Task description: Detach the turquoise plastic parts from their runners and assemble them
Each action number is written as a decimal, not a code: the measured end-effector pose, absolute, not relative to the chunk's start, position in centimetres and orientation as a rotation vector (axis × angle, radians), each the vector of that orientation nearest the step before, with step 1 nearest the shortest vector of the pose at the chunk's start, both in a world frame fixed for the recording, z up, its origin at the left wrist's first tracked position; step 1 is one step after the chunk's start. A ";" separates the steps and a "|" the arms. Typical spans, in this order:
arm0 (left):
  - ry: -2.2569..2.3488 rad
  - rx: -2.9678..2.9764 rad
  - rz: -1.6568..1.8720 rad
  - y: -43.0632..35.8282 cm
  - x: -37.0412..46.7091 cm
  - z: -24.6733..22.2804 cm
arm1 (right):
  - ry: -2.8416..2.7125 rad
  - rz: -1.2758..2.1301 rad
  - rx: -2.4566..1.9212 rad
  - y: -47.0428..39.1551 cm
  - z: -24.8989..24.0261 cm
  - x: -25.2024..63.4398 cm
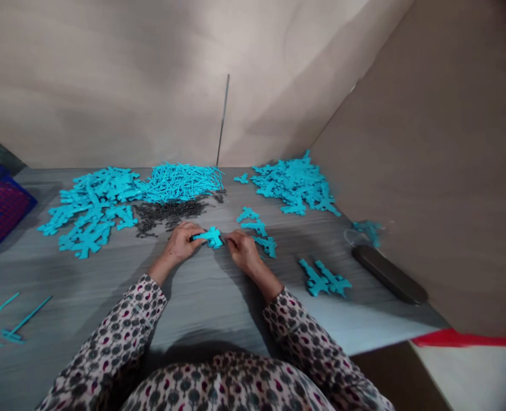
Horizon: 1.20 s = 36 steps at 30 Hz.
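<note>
Between my hands is a turquoise gun-shaped plastic piece (213, 237). My left hand (181, 244) pinches its left end. At its right end my right hand (243, 251) has thumb and forefinger pressed together; what they hold is too small to make out. Just beyond my left hand lies a heap of small dark pins (165, 214), with a pile of thin turquoise sticks (182, 181) behind it. A few turquoise gun-shaped pieces (255, 227) lie beside my right hand, and two more (324, 279) rest farther right.
Large piles of turquoise pieces stand at the back left (98, 200) and back right (295, 182). A dark elongated case (389, 275) lies by the right wall. A blue and red basket (4, 208) is at the left edge. Loose turquoise sticks (30, 317) lie front left.
</note>
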<state>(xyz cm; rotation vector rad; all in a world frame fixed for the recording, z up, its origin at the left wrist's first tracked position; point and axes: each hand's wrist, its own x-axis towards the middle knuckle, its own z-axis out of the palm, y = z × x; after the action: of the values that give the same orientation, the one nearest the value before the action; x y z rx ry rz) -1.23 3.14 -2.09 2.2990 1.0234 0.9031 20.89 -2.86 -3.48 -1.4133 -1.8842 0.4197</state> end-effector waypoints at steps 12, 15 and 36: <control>1.061 2.322 0.845 3.5 -1.3 -2.0 | -1.958 0.397 -1.523 -2.9 -3.4 20.8; 1.070 2.330 0.841 3.4 -1.2 -1.9 | -1.988 0.418 -1.556 -3.2 -2.7 20.5; 1.083 2.337 0.801 3.8 -1.4 -2.4 | -2.096 0.440 -1.601 -3.7 -1.2 20.1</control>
<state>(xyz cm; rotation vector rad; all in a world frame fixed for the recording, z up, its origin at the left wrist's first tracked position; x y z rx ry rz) -1.43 3.83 -2.36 2.3371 1.0832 0.8009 20.10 -3.72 -1.22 -1.6013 -2.0959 0.4395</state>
